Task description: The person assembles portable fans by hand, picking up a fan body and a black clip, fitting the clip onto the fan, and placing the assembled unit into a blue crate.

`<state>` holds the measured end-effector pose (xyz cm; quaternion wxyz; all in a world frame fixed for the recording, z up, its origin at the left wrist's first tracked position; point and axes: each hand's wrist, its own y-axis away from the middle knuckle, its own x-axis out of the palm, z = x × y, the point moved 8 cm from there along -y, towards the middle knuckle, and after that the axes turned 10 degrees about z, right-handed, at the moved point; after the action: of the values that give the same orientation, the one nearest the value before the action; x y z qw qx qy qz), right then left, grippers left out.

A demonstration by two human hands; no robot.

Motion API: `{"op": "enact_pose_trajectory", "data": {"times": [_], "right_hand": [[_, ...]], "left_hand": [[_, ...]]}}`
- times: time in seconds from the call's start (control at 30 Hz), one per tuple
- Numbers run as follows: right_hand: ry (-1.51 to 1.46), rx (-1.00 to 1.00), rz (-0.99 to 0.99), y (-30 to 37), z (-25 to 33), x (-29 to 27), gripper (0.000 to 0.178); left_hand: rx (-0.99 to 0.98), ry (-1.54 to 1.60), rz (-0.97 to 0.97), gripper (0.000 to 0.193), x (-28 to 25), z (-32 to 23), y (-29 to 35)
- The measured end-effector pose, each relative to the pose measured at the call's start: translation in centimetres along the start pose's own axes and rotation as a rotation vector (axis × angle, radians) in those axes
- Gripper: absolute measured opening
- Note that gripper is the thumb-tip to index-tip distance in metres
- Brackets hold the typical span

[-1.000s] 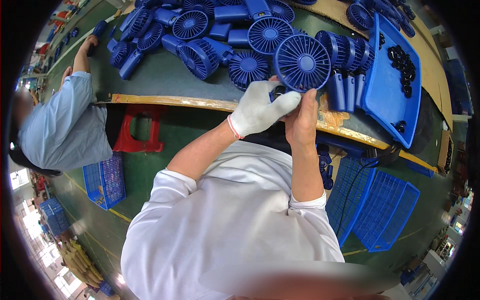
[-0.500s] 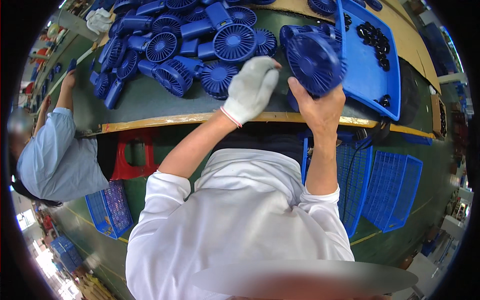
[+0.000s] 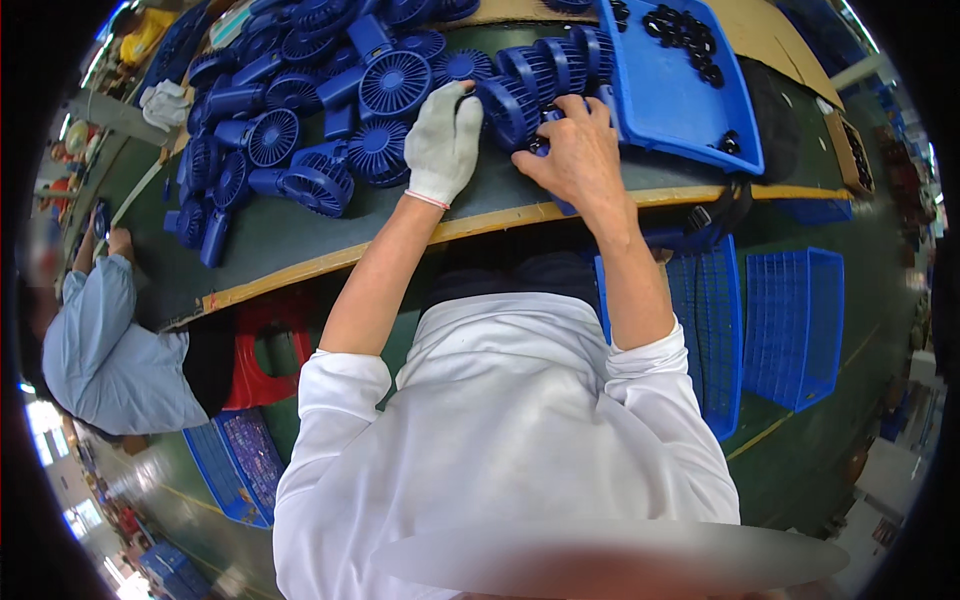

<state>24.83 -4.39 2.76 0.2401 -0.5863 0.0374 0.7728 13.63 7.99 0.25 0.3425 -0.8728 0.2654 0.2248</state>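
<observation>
A row of blue handheld fans (image 3: 560,68) stands on edge at the right of the workbench. My bare right hand (image 3: 580,150) bends over the near end of that row, its thumb and fingers around the lower part of the nearest blue fan (image 3: 505,112). Dark glossy bits show between those fingers, too small to make out. Just left of this fan is my left hand (image 3: 440,148) in a white glove, thumb apart from the fingers, with nothing visible in it. A large heap of similar blue fans (image 3: 395,84) covers the bench to the left.
At right on the bench, a blue tray (image 3: 668,110) contains small black parts (image 3: 690,35). Blue crates (image 3: 795,325) and a red stool (image 3: 270,350) stand below the yellow bench edge (image 3: 330,262). Another person (image 3: 115,340) in light blue works at left.
My right hand has brought the raised fan down to the near end of the row. My gloved hand stays beside it. The view has shifted, and the other person's arms have moved lower.
</observation>
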Motion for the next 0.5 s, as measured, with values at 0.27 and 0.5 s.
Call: {"op": "enact_pose_trajectory", "data": {"times": [0.27, 0.5], "right_hand": [[0.011, -0.047, -0.142, 10.6, 0.7, -1.4, 0.025], [0.043, 0.117, -0.165, 22.5, -3.2, -1.0, 0.025]], "left_hand": [[0.403, -0.510, -0.012, 0.020, 1.7, -0.7, 0.3], [0.007, -0.116, 0.020, 0.032, 1.2, 0.3, -0.7]]}}
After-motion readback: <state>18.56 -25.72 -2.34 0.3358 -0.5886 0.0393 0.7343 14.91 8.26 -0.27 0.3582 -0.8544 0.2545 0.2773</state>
